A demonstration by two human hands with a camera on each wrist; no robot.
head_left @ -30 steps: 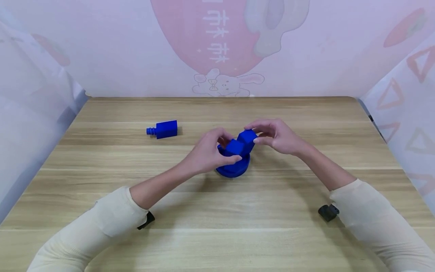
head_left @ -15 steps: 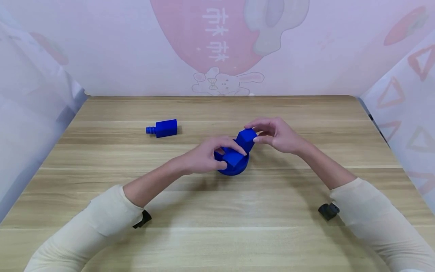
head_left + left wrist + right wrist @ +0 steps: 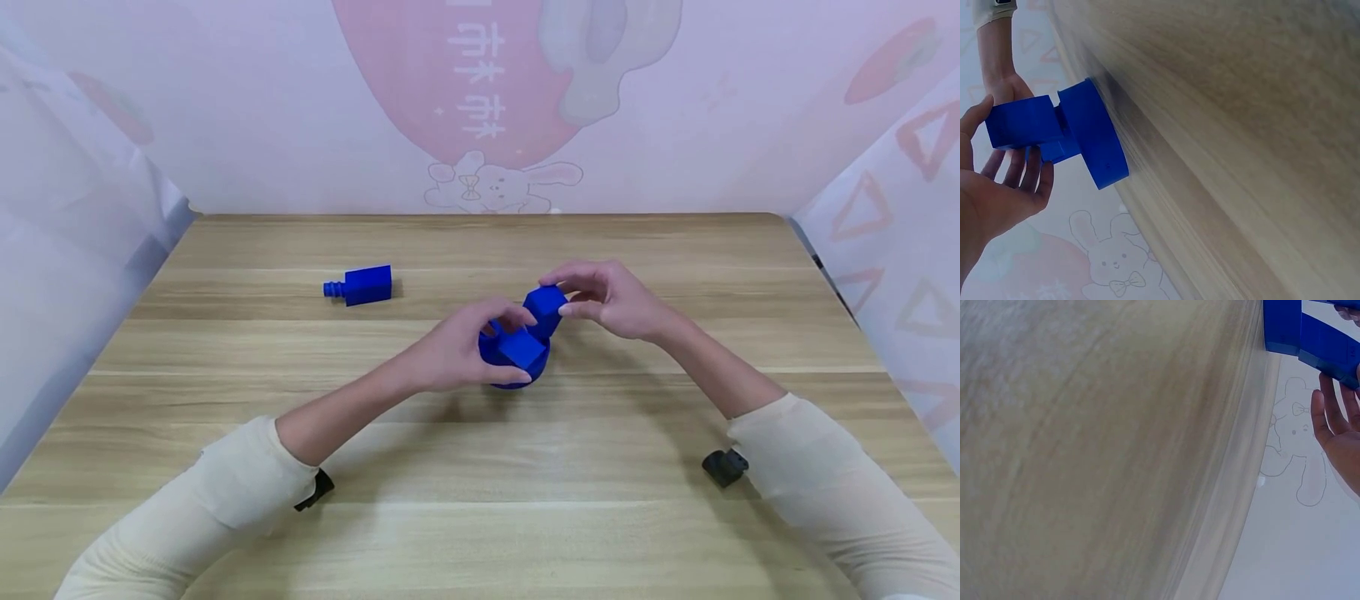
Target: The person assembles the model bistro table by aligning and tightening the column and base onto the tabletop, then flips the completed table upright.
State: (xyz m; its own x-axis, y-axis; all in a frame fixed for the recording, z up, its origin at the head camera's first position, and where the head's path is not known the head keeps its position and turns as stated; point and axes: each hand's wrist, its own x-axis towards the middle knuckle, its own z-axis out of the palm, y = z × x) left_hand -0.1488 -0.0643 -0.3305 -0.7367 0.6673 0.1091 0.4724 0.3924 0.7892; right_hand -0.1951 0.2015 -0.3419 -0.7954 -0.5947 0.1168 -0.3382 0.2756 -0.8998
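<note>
Blue, and probably hard plastic, the left block (image 3: pixel 522 347) stands on the round base (image 3: pixel 1094 134) inside the curve of the person's left hand (image 3: pixel 461 346), its thumb on one side and its fingers round the other; how firmly they press cannot be told. The right hand (image 3: pixel 611 304) pinches the upper end of the right block (image 3: pixel 543 304), which leans outward from the same base, thumb and forefinger set close on its faces. Both blocks look light and stiff, smooth enough to slip a little under dry fingertips, and unlikely to dent; the flat sides near the top seem the best hold, with the base easier to steady by its rim. The forearms reach in from either side, the left palm turned inward beside its block, the right wrist slightly bent, both cream sleeves (image 3: pixel 217 492) pushed up. The base appears to rest on the wooden table (image 3: pixel 487 467). Farther off to the left, a loose block (image 3: pixel 367 286) lies on its side, its ridged neck pointing left.
</note>
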